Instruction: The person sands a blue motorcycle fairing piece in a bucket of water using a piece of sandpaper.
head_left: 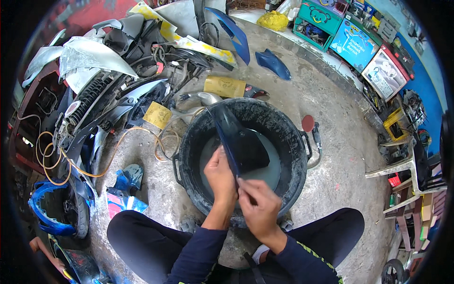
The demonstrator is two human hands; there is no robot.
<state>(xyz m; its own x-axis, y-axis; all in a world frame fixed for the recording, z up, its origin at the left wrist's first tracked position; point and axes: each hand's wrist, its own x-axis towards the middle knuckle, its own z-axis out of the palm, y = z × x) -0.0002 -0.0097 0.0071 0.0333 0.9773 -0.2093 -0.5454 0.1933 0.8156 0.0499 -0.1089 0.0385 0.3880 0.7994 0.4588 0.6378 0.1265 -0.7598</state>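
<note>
here, left hand (220, 177) grips dark fairing panel (243, 142) over black tub (294, 158); right hand (261, 203) curls at panel's lower tip, its hold obscured: cannot tell.

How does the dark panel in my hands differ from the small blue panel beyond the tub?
The dark panel is held over the tub; the small blue panel rests on the floor. The dark panel looks nearly black, the small blue panel blue. Both have curved edges.
</note>
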